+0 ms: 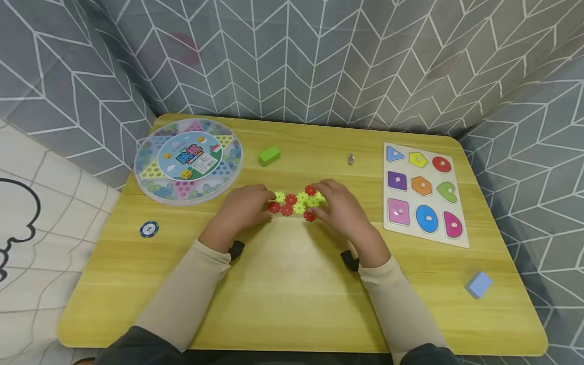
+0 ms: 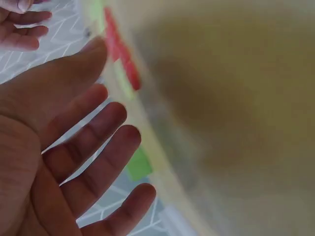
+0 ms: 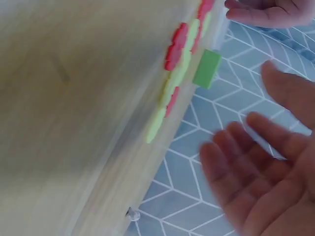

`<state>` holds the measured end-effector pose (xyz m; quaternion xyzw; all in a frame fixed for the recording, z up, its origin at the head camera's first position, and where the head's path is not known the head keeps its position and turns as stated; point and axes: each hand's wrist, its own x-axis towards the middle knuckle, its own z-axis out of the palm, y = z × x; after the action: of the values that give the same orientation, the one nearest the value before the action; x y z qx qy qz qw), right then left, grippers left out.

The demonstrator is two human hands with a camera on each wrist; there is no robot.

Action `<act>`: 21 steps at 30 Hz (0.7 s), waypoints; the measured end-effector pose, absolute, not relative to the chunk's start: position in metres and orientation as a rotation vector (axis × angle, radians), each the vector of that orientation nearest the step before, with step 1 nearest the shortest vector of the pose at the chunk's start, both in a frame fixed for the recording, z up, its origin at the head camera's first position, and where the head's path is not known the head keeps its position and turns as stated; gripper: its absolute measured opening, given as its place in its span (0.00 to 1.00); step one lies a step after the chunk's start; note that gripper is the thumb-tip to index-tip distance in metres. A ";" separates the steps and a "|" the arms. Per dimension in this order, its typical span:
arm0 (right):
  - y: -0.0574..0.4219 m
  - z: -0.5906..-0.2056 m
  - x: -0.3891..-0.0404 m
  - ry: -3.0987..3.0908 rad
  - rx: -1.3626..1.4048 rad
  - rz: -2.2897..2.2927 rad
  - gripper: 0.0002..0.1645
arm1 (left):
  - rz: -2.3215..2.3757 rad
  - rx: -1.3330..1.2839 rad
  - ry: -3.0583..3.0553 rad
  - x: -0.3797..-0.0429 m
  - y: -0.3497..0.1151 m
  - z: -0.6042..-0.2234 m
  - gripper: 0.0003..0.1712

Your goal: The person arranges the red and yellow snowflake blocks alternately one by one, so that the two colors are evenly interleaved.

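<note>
Several small flower-shaped plastic discs lie in a flat cluster at the middle of the table in the head view, red discs [image 1: 286,210] mixed with yellow-green discs [image 1: 299,208]. My left hand [image 1: 244,208] is at the cluster's left end, and my right hand [image 1: 342,210] is at its right end, partly covering discs there. In the left wrist view the fingers of the left hand [image 2: 74,147] are spread and gently bent, with nothing held. The right wrist view likewise has the right hand [image 3: 266,172] with loose fingers and an empty palm. Whether fingertips touch the discs is unclear.
Behind the discs lie a green block [image 1: 269,156] and a small silvery object [image 1: 351,159]. A round marble-game board [image 1: 232,175] is at the back left, above a poker chip [image 1: 149,229]. On the right are a shape-puzzle board [image 1: 426,238] and a blue block [image 1: 479,285].
</note>
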<state>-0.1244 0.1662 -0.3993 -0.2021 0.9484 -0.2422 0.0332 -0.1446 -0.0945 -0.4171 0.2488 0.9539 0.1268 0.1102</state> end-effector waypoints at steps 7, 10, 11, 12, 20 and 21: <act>0.162 -0.413 -0.123 2.847 -0.461 -0.590 0.25 | 0.391 0.680 2.779 -0.146 -0.084 -0.423 0.14; 0.163 -0.417 -0.129 2.844 -0.422 -0.570 0.26 | 0.404 0.640 2.789 -0.146 -0.084 -0.422 0.12; 0.164 -0.417 -0.132 2.845 -0.411 -0.572 0.27 | 0.406 0.631 2.791 -0.146 -0.085 -0.422 0.11; 0.165 -0.417 -0.135 2.847 -0.397 -0.573 0.27 | 0.411 0.622 2.791 -0.146 -0.085 -0.421 0.10; 0.182 -0.419 -0.158 2.845 -0.369 -0.512 0.29 | 0.436 0.620 2.775 -0.142 -0.086 -0.421 0.07; 0.183 -0.420 -0.160 2.841 -0.371 -0.503 0.28 | 0.431 0.624 2.777 -0.142 -0.085 -0.421 0.06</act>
<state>-0.1598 0.1826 -0.4202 -0.1266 0.9701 -0.1718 0.1160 -0.1416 -0.0851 -0.4212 0.2149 0.9563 0.1485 0.1310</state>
